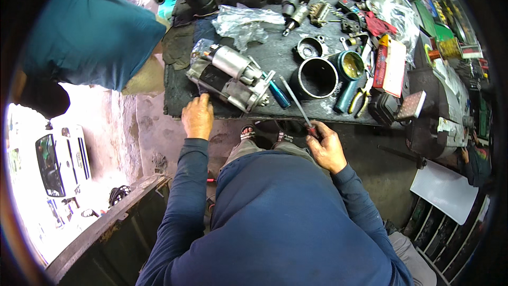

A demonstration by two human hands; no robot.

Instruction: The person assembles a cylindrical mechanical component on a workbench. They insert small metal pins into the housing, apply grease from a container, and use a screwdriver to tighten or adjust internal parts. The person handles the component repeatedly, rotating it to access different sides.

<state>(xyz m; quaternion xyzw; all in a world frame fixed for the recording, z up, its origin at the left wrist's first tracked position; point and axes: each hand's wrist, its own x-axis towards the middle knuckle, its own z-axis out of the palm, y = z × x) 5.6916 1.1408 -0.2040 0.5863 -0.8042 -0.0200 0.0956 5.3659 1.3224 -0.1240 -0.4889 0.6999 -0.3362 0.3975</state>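
A starter motor (225,82) with a silver cylinder on top lies on the dark workbench (259,53). My left hand (198,119) is at the bench's front edge, beside the motor's near left end. Its fingers are bent and close together; whatever they may hold is hidden. My right hand (327,148) grips a screwdriver (297,101) by its dark red handle, the shaft pointing up and left over the bench edge. Between the motor and the screwdriver shaft lies a blue tool handle (279,94). A dark, open metal cylinder (317,94) stands just right of the shaft.
An open grease tin (351,65), pliers (360,101) and a red-white box (390,66) crowd the bench's right. Clear plastic wrap (247,24) and metal parts (294,18) lie farther back. Another person in a teal shirt (92,32) is at the left.
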